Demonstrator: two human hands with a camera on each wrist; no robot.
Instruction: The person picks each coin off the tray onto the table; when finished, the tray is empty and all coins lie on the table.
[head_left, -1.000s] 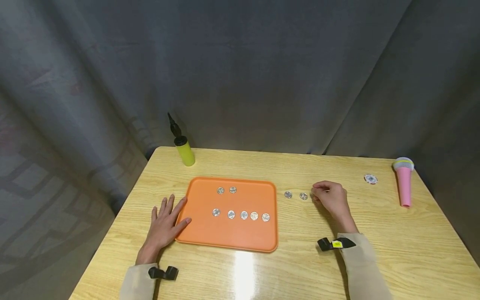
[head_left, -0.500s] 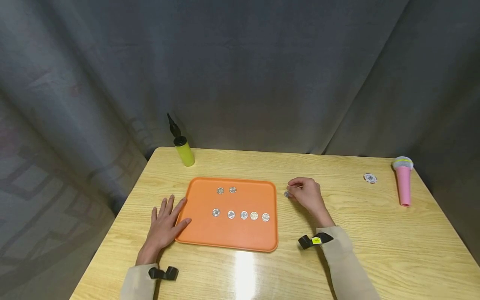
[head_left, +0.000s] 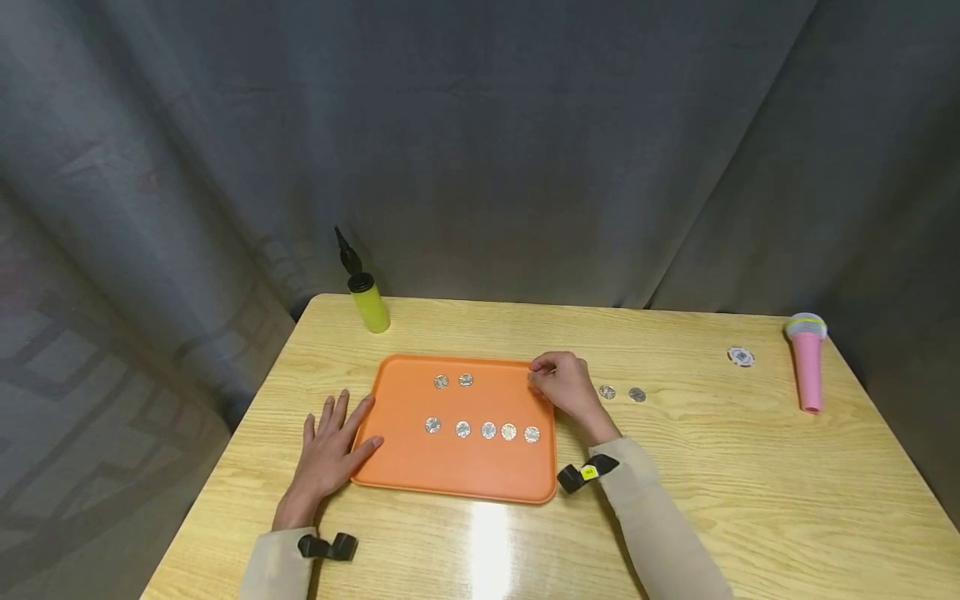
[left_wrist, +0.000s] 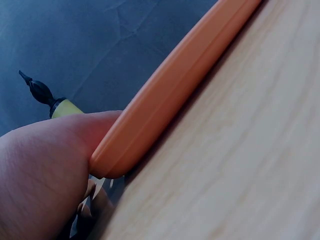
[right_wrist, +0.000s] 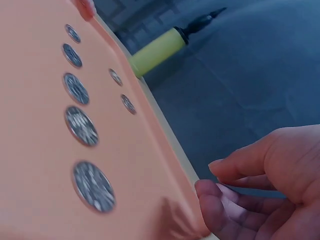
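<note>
Flat on the table lies an orange tray (head_left: 450, 471) with several silver coins on it: a front row, among them one coin (head_left: 488, 431), and two at the back, including one coin (head_left: 467, 379). My left hand (head_left: 327, 450) rests spread at the tray's left rim, thumb and index finger over the edge. My right hand (head_left: 564, 385) is at the tray's back right corner, thumb and fingertips brought together in a pinch on a coin that the fingers hide. Right of it on the table lie two more coins, one coin (head_left: 607, 392) and another coin (head_left: 637, 394).
A white patterned poker chip (head_left: 741, 357) lies farther right, near a pink toy microphone (head_left: 808, 362) at the table's right edge. Behind the tray at back left stands a yellow-green hand pump (head_left: 370, 304) with a black nozzle. A grey curtain (head_left: 480, 167) hangs behind the table.
My right hand has moved left from beside the table coins to the tray's right edge. The leftmost table coin no longer shows. My left hand has stayed put.
</note>
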